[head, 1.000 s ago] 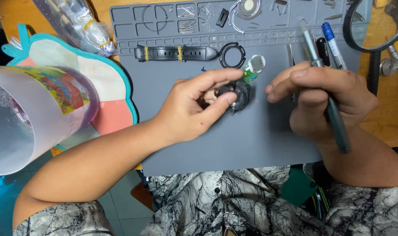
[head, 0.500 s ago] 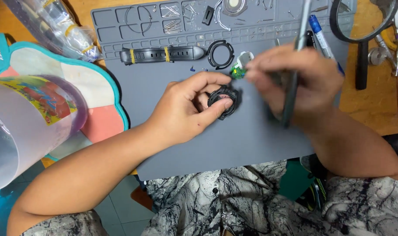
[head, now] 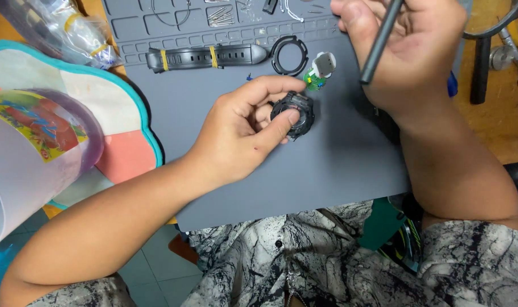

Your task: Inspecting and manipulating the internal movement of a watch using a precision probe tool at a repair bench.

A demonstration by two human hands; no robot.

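Right hand is lifted off the black watch case and now sits up near the mat's far edge, well apart from it, its dark slim tool angled steeply. The green circuit module, earlier partly covered by the fingers, lies exposed just beside the case. Camera view is shifted nearer.

The round black watch case looks like matt moulded plastic, as do the long black strap with its 2 yellow bands and the thin black ring bezel. The grey work mat is smooth, dull rubber. The dark slim tool has a satin finish. The orange-brown bench appears wooden. The crumpled clear bag is glossy plastic.
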